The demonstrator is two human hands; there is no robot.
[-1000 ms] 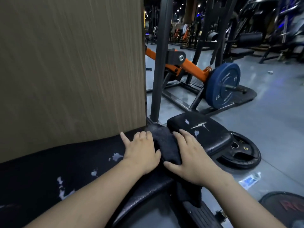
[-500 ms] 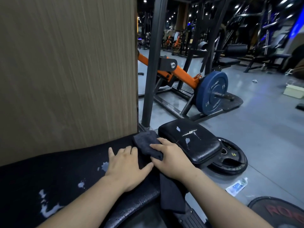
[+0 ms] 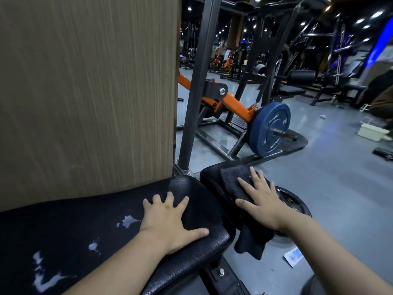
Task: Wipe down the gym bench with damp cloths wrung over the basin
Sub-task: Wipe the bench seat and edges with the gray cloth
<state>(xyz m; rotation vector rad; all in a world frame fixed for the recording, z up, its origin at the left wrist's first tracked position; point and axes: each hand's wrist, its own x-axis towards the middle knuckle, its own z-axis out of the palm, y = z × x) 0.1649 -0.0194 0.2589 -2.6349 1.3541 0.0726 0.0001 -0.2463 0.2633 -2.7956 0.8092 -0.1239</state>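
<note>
The black padded bench [image 3: 89, 226] runs from the lower left toward the middle, its cover worn with white torn patches. My left hand [image 3: 168, 220] lies flat on its right end, fingers spread, holding nothing. Just right of it is the smaller black seat pad [image 3: 209, 177]. A dark cloth [image 3: 236, 184] is draped over that pad and hangs off its near side. My right hand [image 3: 263, 199] presses flat on the cloth with fingers spread. No basin that I can name is near the bench.
A tall wood-grain panel [image 3: 85, 92] stands right behind the bench. A dark steel upright [image 3: 195, 99] rises beside the seat pad. A black weight plate [image 3: 291, 201] lies on the floor under my right hand. Beyond are an orange lever arm [image 3: 231, 103], a blue plate [image 3: 270, 128], a white box [image 3: 372, 132].
My right hand has slid the cloth rightward off the main bench pad onto the small seat pad. My left hand stayed on the bench end and spread flat. The view swung slightly right.
</note>
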